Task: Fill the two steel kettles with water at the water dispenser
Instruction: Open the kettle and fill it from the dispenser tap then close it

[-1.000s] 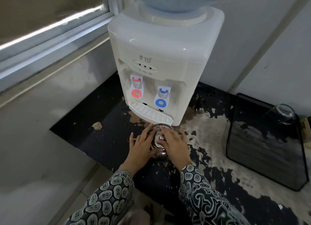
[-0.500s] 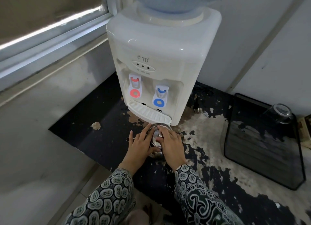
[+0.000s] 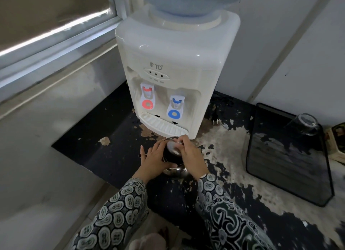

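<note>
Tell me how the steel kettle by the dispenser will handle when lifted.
The steel kettle looks rigid, so it should not flex. Its polished, rounded body may be slippery. The right hand has the lid tilted open over a dark interior, so it is probably empty and light.

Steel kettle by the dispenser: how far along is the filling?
Done: nothing visibly filled. In hand: left hand steadies the steel kettle while right hand tilts its lid open. Left: filling under the blue tap; no second kettle in view.
</note>
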`<action>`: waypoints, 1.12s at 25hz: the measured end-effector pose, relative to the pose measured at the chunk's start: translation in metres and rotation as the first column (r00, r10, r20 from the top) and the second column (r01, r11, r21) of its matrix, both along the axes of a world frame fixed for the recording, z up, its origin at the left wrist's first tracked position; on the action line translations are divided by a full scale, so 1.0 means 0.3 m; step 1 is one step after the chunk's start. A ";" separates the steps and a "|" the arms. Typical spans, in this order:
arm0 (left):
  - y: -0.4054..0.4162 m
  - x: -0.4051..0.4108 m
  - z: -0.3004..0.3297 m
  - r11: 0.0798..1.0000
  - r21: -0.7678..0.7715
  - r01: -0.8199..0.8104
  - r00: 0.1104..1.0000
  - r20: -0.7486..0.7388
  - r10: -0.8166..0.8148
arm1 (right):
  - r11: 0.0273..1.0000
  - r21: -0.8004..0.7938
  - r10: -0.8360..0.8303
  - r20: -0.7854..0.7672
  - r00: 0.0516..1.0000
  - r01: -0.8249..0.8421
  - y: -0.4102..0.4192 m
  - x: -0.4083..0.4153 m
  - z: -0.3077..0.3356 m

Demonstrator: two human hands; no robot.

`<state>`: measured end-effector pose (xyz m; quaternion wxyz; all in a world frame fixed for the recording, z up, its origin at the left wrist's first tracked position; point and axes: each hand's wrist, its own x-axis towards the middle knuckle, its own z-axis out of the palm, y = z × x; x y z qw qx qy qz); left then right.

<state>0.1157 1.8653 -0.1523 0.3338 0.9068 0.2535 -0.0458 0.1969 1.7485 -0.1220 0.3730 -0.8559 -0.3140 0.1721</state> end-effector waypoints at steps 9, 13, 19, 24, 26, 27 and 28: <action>0.004 0.007 0.019 0.991 -0.125 -0.046 0.999 0.004 0.047 | 0.862 0.196 -0.430 -0.201 0.880 0.467 -0.246 0.011 -0.127; 0.005 0.006 0.023 0.994 -0.108 -0.030 1.000 -0.011 0.029 | 0.935 -0.031 -0.356 -0.116 0.927 0.354 -0.301 -0.012 -0.220; 0.017 -0.007 0.013 0.996 -0.089 -0.003 1.000 0.001 0.004 | 0.931 0.131 -0.331 -0.100 0.938 0.342 -0.195 0.044 -0.109; 0.011 -0.030 0.026 0.999 0.039 0.035 0.999 0.037 -0.037 | 0.977 -0.127 0.186 0.146 0.972 -0.168 0.022 0.116 0.022; -0.009 -0.068 0.030 0.997 0.074 0.015 0.988 0.151 -0.026 | 0.922 -0.277 0.303 0.089 0.949 -0.269 0.039 0.123 0.011; -0.024 -0.094 0.029 0.996 0.081 -0.021 0.971 0.239 0.001 | 0.923 -0.271 0.298 0.053 0.953 -0.274 0.034 0.123 0.004; -0.046 -0.119 0.026 0.995 0.070 -0.074 0.943 0.328 0.047 | 0.938 -0.239 0.266 0.032 0.963 -0.251 0.025 0.124 0.001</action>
